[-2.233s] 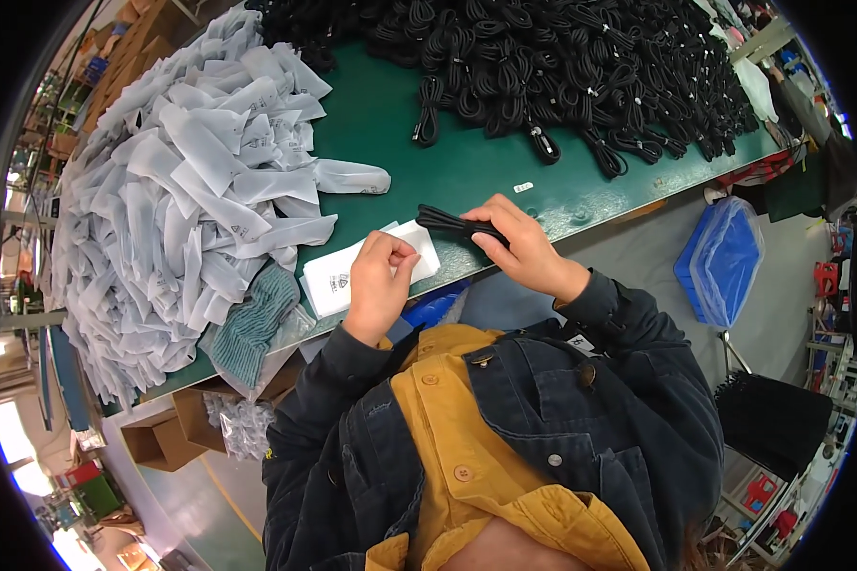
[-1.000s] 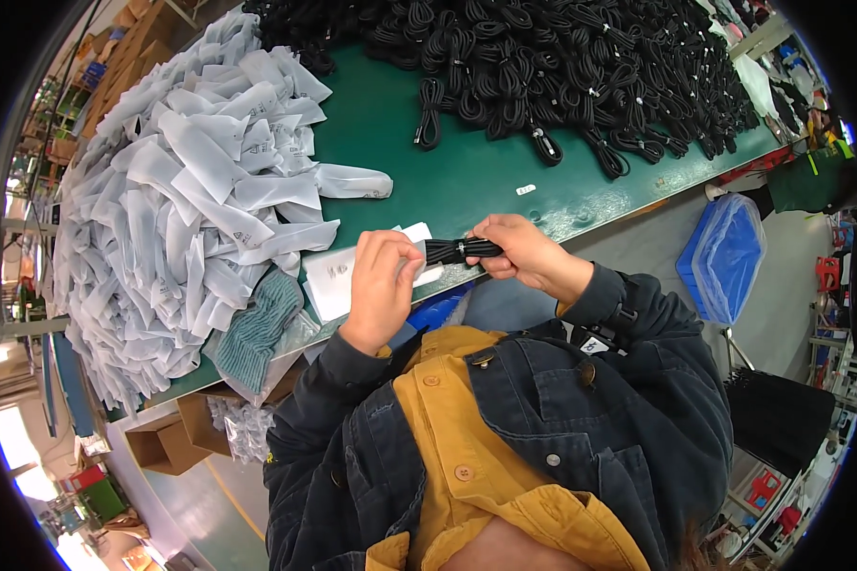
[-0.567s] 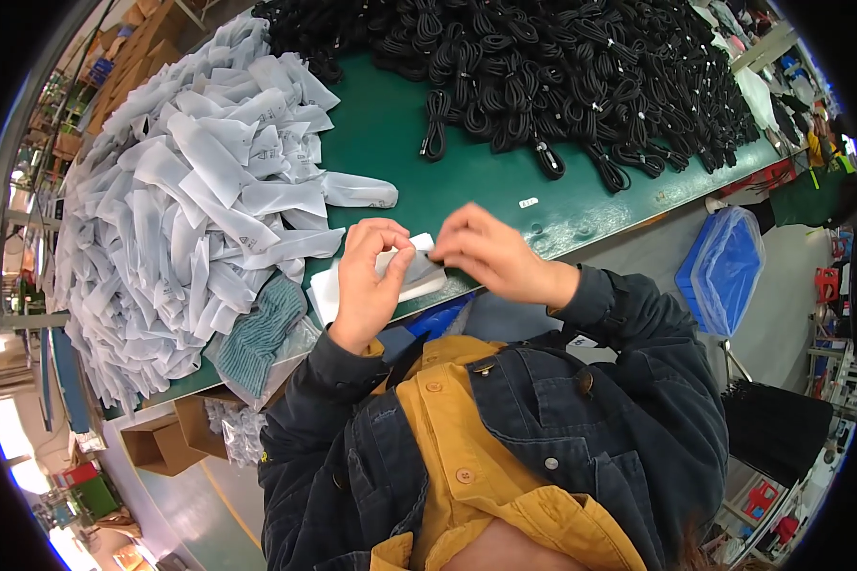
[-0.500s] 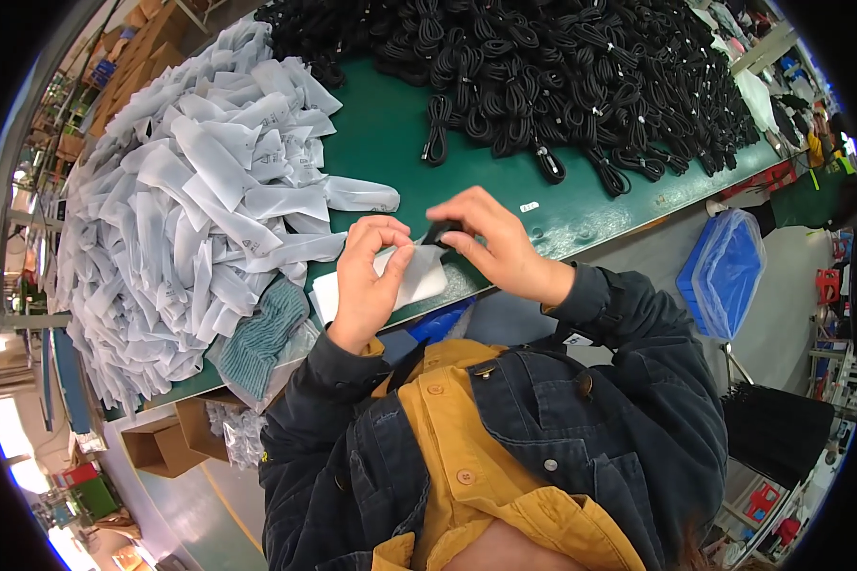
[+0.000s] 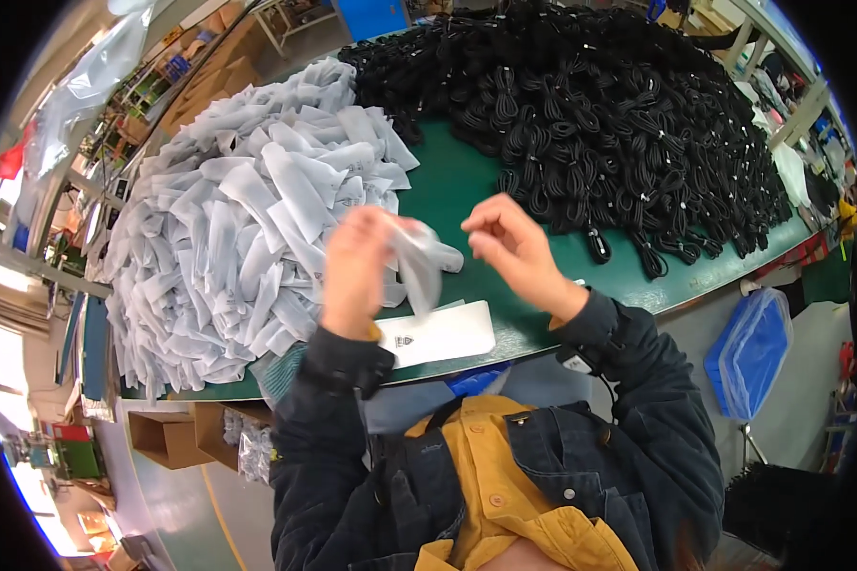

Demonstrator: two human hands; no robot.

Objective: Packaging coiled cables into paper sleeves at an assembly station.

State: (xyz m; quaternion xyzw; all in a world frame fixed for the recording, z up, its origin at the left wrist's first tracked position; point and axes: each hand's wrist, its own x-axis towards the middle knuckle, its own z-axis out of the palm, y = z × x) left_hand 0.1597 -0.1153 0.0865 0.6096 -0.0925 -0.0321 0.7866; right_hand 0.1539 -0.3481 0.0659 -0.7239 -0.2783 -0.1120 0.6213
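Head view, 1 camera. Surface is a green table [image 5: 443, 181], front edge bowed by the lens. 2 heaps on it: bag heap [image 5: 257, 209], pale and translucent, covers the left side; cable heap [image 5: 628, 133], black coiled bundles, covers the far middle and right.

Room: grey floor [image 5: 186, 504] with a yellow line at lower left, cartons [image 5: 167, 440] just below the table's left front edge, blue bin [image 5: 747, 357] with clear liner off the right front edge, blue cabinet [image 5: 371, 17] beyond the far edge.

Left hand [image 5: 357, 271]: blurred, fingers pinched on 1 bag [image 5: 419, 276], which hangs over the table between the hands. Can't tell if anything is inside it. Right hand [image 5: 522, 249]: fingers curled, index tip and thumb slightly apart, off the bag.

White stack [image 5: 448, 333] of flat sleeves lies at the front edge, below the held bag; its left end is behind the left wrist. Teal cloth [image 5: 278, 371] sits at the same edge, further left, partly behind the left sleeve.

Room to move: green strip runs back between the 2 heaps, then widens rightward along the front edge, past the right wrist.
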